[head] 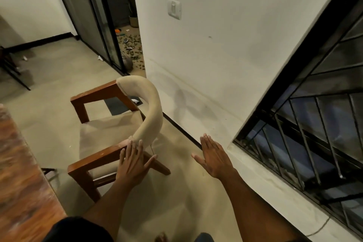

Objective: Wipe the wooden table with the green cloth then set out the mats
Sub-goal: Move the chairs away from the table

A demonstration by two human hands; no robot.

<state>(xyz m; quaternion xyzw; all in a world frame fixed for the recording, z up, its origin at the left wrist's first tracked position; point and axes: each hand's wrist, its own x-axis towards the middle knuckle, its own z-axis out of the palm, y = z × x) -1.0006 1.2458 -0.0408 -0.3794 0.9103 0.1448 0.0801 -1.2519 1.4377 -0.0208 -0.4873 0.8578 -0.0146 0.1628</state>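
Observation:
The wooden table (21, 173) shows only as a blurred brown edge at the lower left. No green cloth and no mats are in view. My left hand (133, 161) lies flat, fingers spread, over the near wooden armrest of a chair (110, 129) where the padded beige backrest begins; whether it touches the wood I cannot tell. My right hand (213, 156) hovers open and empty over the floor, to the right of the chair and apart from it.
The chair stands between the table and a white wall (225, 45) with a light switch (174, 9). A barred window (314, 124) runs along the right. A sliding glass door (102, 25) opens onto a littered floor at the back.

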